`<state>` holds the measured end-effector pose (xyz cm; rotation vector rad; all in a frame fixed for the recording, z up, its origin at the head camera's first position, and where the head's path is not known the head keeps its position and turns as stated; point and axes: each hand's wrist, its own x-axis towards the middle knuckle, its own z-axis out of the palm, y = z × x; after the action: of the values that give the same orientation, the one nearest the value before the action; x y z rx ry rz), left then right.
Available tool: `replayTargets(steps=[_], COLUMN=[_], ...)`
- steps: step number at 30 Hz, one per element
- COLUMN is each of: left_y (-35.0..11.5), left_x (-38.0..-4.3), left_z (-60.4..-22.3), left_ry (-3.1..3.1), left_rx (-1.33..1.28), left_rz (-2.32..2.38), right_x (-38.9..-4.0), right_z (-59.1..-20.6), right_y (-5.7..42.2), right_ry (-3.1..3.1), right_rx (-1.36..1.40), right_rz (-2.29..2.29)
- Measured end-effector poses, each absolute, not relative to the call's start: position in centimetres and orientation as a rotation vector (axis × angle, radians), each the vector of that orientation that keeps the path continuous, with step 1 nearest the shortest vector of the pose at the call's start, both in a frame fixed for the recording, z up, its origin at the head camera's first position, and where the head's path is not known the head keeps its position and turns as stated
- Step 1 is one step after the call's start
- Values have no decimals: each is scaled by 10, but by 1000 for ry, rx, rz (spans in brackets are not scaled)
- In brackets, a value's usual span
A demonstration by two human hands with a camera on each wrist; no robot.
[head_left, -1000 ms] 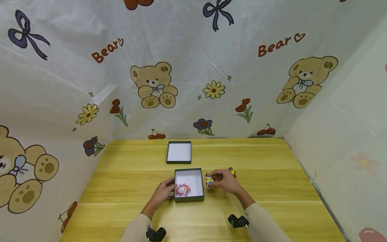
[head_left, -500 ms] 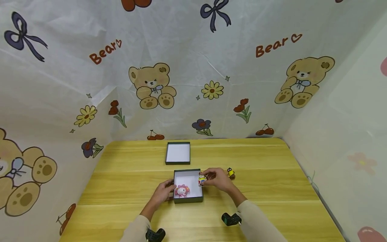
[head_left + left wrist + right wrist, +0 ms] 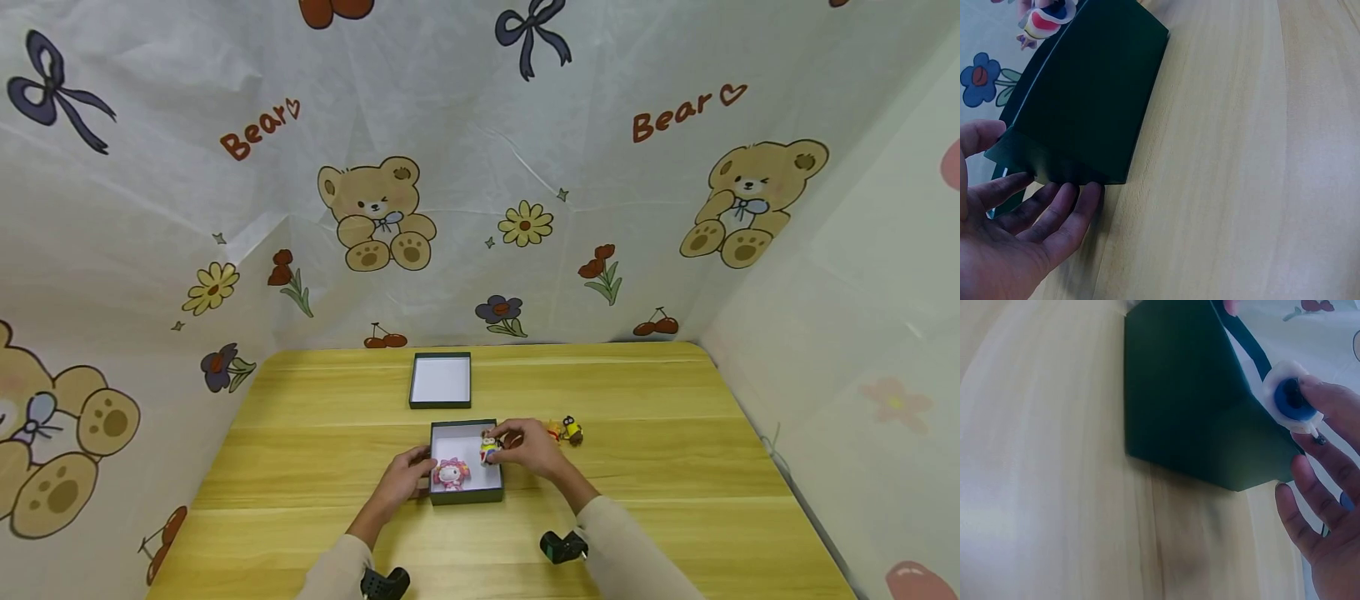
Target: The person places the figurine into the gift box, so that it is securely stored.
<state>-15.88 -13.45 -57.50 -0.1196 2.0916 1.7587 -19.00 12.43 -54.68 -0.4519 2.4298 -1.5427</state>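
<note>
A dark green box (image 3: 467, 497) with a white inside stands on the table, its top uncovered. In it sits a pink figurine (image 3: 452, 474) with a white face, near the front left corner. My left hand (image 3: 406, 475) holds the box by its left side, thumb at the rim and fingers against the outer wall (image 3: 1066, 165). Above the box's right part, my right hand (image 3: 529, 447) pinches a small yellow, white and blue figurine (image 3: 489, 447) between thumb and forefinger. The right wrist view shows the figurine's round white and blue underside (image 3: 1291, 397) over the rim.
Behind the box lies a dark-rimmed lid (image 3: 440, 381), white inside up. Right of the box, beyond my right hand, are a yellow and black figurine (image 3: 572, 430) and a partly hidden orange-red one (image 3: 554, 430). A patterned curtain (image 3: 450, 292) rises at the table's back edge.
My right hand has carried the yellow figurine leftward from beside the box to over its inside, uncovering the figurines on the right. My left hand stays at the box's left side.
</note>
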Motion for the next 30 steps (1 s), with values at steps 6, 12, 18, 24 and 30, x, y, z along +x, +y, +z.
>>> replayTargets(steps=[6,12,18,24,30], left_y=[-134,-134,-135,-135,-134], left_x=[-159,-158,-159,-159,-159], left_z=[-574,-574,-573,-574,-574], left_ry=[2099,2104,2093,2084,2077], left_rx=[-135,-133,-112,-116,-121], left_rz=[1748,1739,1749,1759,1770], right_x=[-189,-186,-185,-184,-182], right_z=[-550,-552,-556,-558,-560], right_y=[121,118,114,109,104], right_ry=[2457,2522,2588,2676,2809], right_rx=[-452,-505,-563,-598,-714], right_rz=[-1514,-1467,-1412,-1264,-1056])
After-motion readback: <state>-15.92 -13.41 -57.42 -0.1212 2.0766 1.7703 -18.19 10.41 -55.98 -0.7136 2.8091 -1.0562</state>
